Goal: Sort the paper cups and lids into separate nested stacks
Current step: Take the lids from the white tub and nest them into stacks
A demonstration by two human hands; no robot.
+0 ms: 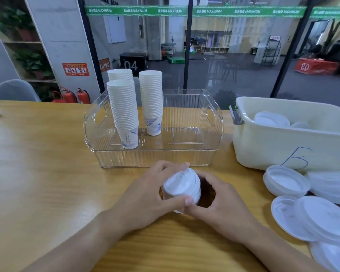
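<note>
**Both hands on a lidded cup, low centre of frame**

Nearest me, my two forearms come up from the bottom edge and meet over a paper cup (pixel 182 193) with a white lid (pixel 180 183) on top. My left hand (pixel 153 195) curls round the cup's left side, thumb across the front and fingers over the lid's far rim. My right hand (pixel 220 201) wraps the right side, fingers bent toward the cup; I can't tell how firmly it grips.

At the lower right, loose lids (pixel 310 216) lie overlapping on the wooden counter (pixel 47 173). Just beyond them sits a cream bin (pixel 273 142) with more lids inside.

Further back, centre frame, a clear tray (pixel 155 158) holds three tall nested cup stacks (pixel 125 112), upright at its left half.
</note>
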